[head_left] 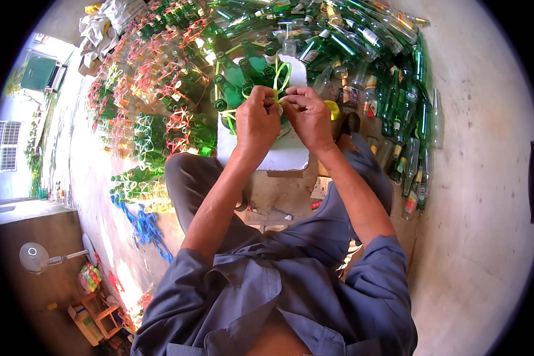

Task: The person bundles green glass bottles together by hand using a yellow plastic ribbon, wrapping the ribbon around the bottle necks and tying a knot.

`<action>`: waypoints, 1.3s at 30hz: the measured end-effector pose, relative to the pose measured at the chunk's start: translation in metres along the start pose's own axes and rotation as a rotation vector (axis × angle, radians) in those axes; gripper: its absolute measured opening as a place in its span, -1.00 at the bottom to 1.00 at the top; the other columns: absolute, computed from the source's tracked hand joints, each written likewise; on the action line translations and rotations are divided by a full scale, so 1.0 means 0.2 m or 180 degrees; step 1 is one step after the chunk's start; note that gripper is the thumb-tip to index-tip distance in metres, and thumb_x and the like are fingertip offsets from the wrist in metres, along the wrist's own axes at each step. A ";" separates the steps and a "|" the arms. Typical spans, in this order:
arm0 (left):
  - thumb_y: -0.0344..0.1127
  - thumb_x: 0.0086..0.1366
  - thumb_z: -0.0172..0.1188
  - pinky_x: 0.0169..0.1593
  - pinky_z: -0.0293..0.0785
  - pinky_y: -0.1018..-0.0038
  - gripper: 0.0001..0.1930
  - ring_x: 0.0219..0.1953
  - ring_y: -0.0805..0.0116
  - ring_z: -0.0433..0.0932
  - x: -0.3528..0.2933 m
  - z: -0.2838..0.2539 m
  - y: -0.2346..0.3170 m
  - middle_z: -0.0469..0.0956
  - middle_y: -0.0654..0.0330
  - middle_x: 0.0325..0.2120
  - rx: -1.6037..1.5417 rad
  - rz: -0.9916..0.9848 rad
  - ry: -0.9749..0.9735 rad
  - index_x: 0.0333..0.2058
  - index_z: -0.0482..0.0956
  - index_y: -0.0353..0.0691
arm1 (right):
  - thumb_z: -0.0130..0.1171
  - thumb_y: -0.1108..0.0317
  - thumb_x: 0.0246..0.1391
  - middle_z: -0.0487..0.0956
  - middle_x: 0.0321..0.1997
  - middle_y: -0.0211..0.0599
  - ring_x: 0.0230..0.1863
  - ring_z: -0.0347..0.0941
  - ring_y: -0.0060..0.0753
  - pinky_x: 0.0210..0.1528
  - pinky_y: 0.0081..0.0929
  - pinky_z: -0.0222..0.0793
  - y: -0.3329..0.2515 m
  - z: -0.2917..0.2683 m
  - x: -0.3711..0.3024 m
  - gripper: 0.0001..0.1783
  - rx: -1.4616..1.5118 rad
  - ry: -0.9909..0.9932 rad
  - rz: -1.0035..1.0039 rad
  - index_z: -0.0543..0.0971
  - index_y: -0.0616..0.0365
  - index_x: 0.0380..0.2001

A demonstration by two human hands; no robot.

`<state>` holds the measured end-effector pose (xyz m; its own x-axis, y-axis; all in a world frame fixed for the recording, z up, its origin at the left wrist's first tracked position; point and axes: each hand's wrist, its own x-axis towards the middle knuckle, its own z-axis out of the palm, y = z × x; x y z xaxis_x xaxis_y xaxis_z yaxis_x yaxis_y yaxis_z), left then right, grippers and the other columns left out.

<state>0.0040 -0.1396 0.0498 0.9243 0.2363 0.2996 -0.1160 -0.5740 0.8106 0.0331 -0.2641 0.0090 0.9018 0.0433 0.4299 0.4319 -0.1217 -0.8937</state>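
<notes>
A bundle of green glass bottles [232, 90] stands upright on a white board [283, 159] in front of my knees. Bright yellow-green plastic strap [285, 72] runs around the bottle necks and rises in a loop at the bundle's right side. My left hand [259, 121] and my right hand [308, 118] meet at the near right of the bundle. Their fingertips are pinched together on the strap, almost touching each other. The hands hide part of the strap and the nearest bottles.
Loose bottles [391, 110] lie piled at the far side and right. Many bottles tied with red strap [160, 77] stand at the left. Blue strap [145, 228] lies on the floor left of my knee. A yellow round thing [332, 110] is beside my right hand. A fan [34, 257] stands at the lower left.
</notes>
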 end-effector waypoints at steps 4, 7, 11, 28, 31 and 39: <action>-0.54 0.14 0.13 -0.36 0.48 0.21 -0.84 -0.42 -0.05 0.59 0.00 0.00 -0.01 0.58 -0.06 -0.48 0.0256 0.0312 0.0011 -0.27 0.48 -0.27 | 0.33 0.45 -0.08 0.58 -0.26 -0.23 -0.44 0.50 -0.25 -0.40 -0.45 0.42 0.03 0.01 0.02 -0.89 -0.0709 0.0221 -0.0801 0.68 0.19 -0.40; -0.55 0.14 0.15 -0.35 0.51 0.31 -0.83 -0.43 0.06 0.62 0.01 0.00 -0.01 0.59 -0.02 -0.47 0.0480 0.0512 0.0119 -0.26 0.50 -0.28 | 0.32 0.45 -0.08 0.57 -0.32 -0.23 -0.45 0.50 -0.22 -0.41 -0.40 0.42 -0.01 0.02 0.01 -0.90 -0.0591 0.0200 -0.0492 0.68 0.16 -0.41; -0.55 0.14 0.16 -0.34 0.53 0.34 -0.84 -0.43 0.10 0.63 0.01 0.00 0.02 0.60 0.01 -0.45 0.0634 0.0673 0.0214 -0.27 0.51 -0.27 | 0.30 0.42 -0.05 0.59 -0.44 -0.18 -0.49 0.53 -0.18 -0.44 -0.37 0.42 -0.06 -0.01 0.00 -0.90 -0.0693 0.0139 -0.0270 0.68 0.17 -0.41; -0.51 0.08 0.20 -0.34 0.52 0.37 -0.88 -0.44 0.19 0.65 0.08 -0.01 0.07 0.64 0.02 -0.49 0.0629 -0.0050 -0.0247 -0.36 0.54 -0.32 | 0.17 0.39 0.11 0.56 -0.65 -0.41 -0.68 0.45 -0.68 -0.62 -0.63 0.31 -0.07 -0.01 0.02 -0.78 0.0814 -0.0134 0.1297 0.66 0.35 -0.30; -0.51 0.07 0.22 -0.34 0.53 0.39 -0.87 -0.44 0.21 0.65 0.10 -0.01 0.06 0.63 0.03 -0.50 0.0701 -0.0018 -0.0290 -0.35 0.54 -0.33 | 0.18 0.39 0.11 0.57 -0.64 -0.40 -0.68 0.46 -0.68 -0.63 -0.65 0.29 -0.06 -0.01 0.03 -0.78 0.0832 -0.0157 0.1346 0.66 0.36 -0.32; -0.52 0.06 0.27 -0.47 0.44 0.49 -0.85 -0.57 0.45 0.53 0.16 -0.04 0.03 0.58 0.14 -0.56 -0.0020 -0.0436 -0.0600 -0.37 0.50 -0.37 | 0.18 0.38 0.10 0.60 -0.62 -0.36 -0.68 0.47 -0.66 -0.63 -0.64 0.29 -0.06 -0.02 0.04 -0.79 0.0834 -0.0248 0.1510 0.65 0.36 -0.38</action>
<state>0.0289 -0.1291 0.0693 0.9831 0.1608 0.0878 0.0136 -0.5416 0.8405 0.0355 -0.2667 0.0236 0.9925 0.1183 -0.0301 -0.0426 0.1048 -0.9936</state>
